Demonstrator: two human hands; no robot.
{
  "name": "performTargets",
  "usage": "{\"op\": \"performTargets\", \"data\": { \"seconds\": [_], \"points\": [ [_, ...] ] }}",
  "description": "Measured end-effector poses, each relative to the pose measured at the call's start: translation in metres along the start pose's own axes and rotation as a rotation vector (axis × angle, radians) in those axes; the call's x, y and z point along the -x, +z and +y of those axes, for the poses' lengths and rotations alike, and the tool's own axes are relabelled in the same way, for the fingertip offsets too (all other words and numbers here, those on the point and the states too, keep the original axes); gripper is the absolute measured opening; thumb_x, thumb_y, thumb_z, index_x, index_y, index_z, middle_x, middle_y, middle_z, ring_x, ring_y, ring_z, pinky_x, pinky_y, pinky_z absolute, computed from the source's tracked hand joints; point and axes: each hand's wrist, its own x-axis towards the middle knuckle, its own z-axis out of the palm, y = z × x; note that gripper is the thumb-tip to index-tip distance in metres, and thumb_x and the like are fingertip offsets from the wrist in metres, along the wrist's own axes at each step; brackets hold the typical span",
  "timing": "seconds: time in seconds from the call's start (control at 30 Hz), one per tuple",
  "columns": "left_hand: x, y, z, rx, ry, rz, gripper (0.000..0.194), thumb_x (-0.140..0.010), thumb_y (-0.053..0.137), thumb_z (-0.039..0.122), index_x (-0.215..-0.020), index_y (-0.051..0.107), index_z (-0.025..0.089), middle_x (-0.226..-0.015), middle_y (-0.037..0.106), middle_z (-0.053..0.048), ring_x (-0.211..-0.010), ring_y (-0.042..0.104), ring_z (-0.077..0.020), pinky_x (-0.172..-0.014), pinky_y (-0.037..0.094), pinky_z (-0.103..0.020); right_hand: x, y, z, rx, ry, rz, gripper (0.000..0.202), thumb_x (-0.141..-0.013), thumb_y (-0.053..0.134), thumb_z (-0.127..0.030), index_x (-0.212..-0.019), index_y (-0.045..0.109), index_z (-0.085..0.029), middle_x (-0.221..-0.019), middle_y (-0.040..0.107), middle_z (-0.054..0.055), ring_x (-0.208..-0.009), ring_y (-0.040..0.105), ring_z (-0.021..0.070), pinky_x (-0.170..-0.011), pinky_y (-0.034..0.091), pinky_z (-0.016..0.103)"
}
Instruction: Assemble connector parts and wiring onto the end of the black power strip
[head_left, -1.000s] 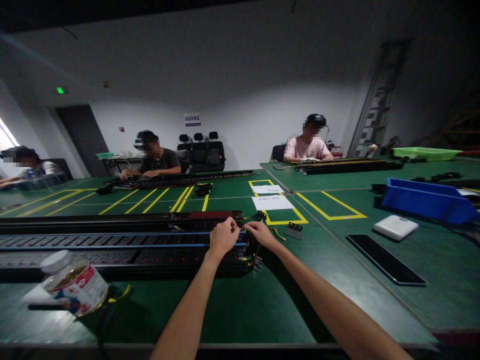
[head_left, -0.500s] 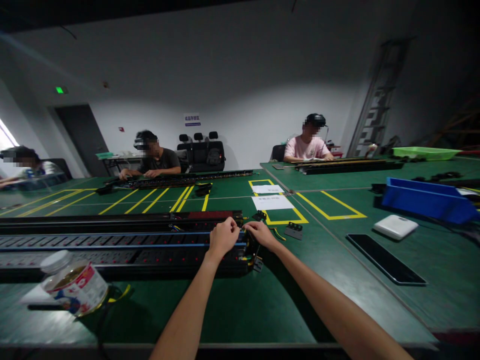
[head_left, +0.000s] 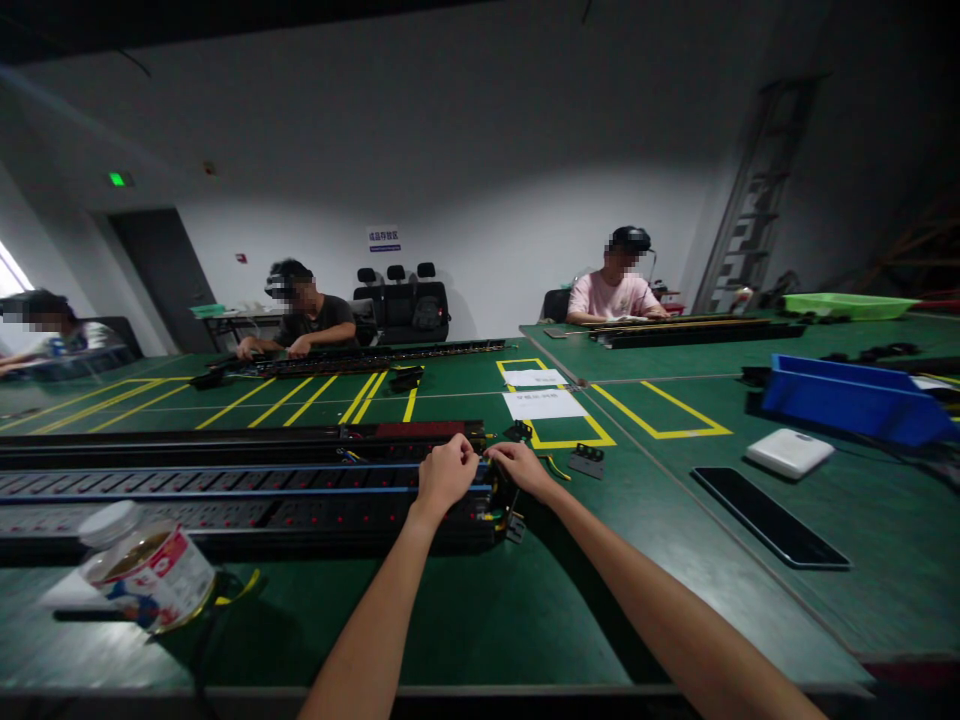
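Long black strips with rows of sockets (head_left: 315, 515) and blue edges lie side by side on the green table (head_left: 465, 620). Over their right end, my left hand (head_left: 448, 472) is closed, fingertips pinched on something too small to make out. Close to its right, my right hand (head_left: 523, 468) is closed too, thumb and finger pinched at the strip's end near thin wires; what it grips is hidden. Below the right hand sits a small grey end piece (head_left: 515, 528). Another dark bracket (head_left: 586, 460) and a yellow-green wire (head_left: 555, 467) lie to its right.
A labelled jar (head_left: 161, 580) stands at the front left. On the right are a phone (head_left: 769, 517), a white box (head_left: 790, 453) and a blue bin (head_left: 855, 400). Paper sheets (head_left: 544, 404) lie beyond the hands. Three people sit across the table.
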Motion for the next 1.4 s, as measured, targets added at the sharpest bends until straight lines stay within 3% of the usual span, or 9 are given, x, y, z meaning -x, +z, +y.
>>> {"op": "performTargets", "data": {
  "seconds": [1.4],
  "points": [
    [-0.0001,0.0013,-0.0005,-0.002,-0.005,-0.007,0.016,-0.093,0.052,0.032,-0.099,0.066,0.027,-0.094,0.075,-0.005,-0.093,0.070,-0.0225,-0.079,0.047,-0.029,0.0003,0.0005,-0.0003,0.014,-0.013,-0.001,0.035,-0.089,0.051,-0.040,-0.091,0.078,-0.018,-0.095,0.078,0.008,-0.089,0.069,0.0272,-0.084,0.051,0.036]
  ]
}}
